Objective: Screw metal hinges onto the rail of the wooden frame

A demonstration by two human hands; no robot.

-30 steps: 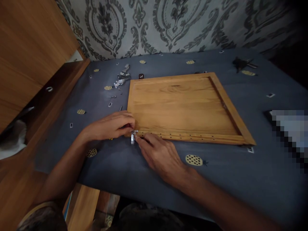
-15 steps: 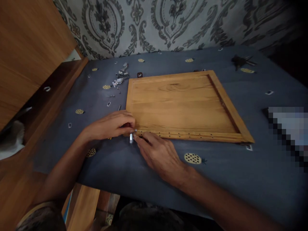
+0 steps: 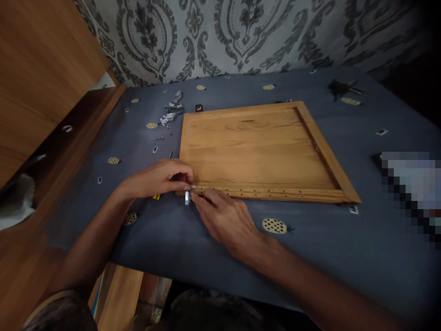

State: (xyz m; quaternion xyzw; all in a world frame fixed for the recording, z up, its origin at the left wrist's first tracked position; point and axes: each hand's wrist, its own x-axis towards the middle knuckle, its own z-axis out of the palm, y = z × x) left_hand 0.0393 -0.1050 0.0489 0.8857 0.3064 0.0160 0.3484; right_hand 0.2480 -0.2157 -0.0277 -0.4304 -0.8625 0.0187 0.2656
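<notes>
A wooden cabinet door (image 3: 241, 151) with a raised frame lies flat on the table, dark holes dotted along its near rail. At its near left corner, a small silver metal hinge (image 3: 187, 198) juts past the edge. My left hand (image 3: 163, 177) is closed over that corner, thumb and fingers pinched at the hinge. From the other side, my right hand (image 3: 229, 220) reaches in with bent fingers, its index fingertip against the hinge. The fingers hide most of the hinge's seat on the rail.
Several metal hinges (image 3: 173, 109) are heaped beyond the door's left side, with loose screws (image 3: 160, 138) nearer. A thin metal rod (image 3: 170, 155) lies by my left hand. A dark object (image 3: 341, 88) sits at the back right, a blurred-out device (image 3: 409, 179) at right. Wooden furniture (image 3: 44, 59) stands left.
Both hands stay at the corner with almost no movement. The whole view has shifted very slightly.
</notes>
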